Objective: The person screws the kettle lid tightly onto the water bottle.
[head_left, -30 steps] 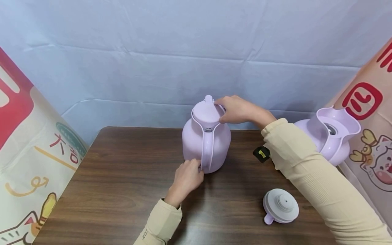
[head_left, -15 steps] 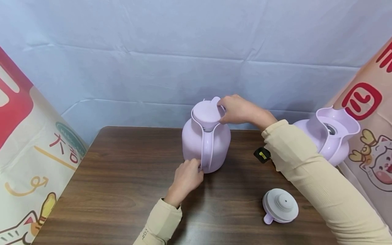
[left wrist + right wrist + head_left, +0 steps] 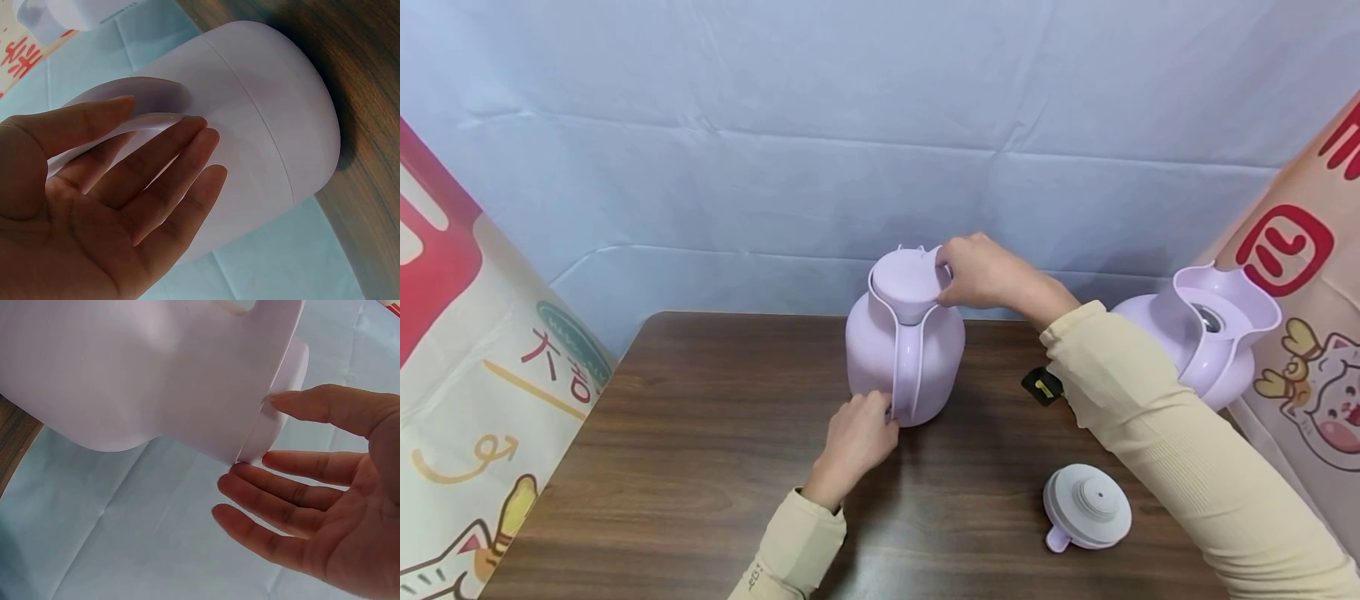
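Note:
A lilac thermos jug [image 3: 867, 358] stands upright at the table's back edge, its handle [image 3: 910, 367] facing me. My left hand [image 3: 857, 429] holds the handle low down; in the left wrist view the thumb and fingers lie either side of it. On top sits a round lilac lid [image 3: 906, 273], seated within the jug's collar. With thumb and fingertips my right hand [image 3: 985, 271] grips the lid's right edge. In the right wrist view, the thumb and index fingertips touch the lid [image 3: 267, 428], while the other fingers spread below. The lid's tab is partly hidden behind the right hand.
Another lilac jug [image 3: 1213, 367] stands open at the right, partly behind the right sleeve. A lid [image 3: 1086, 504] lies upside down on the dark wood table [image 3: 700, 467]. A small black object [image 3: 1042, 385] with a yellow mark is near the right forearm. Cloth hangs behind.
The lid has turned clockwise: its tab has swung from the back toward the right hand, and the small label near the handle has gone out of sight. The left hand stays on the handle.

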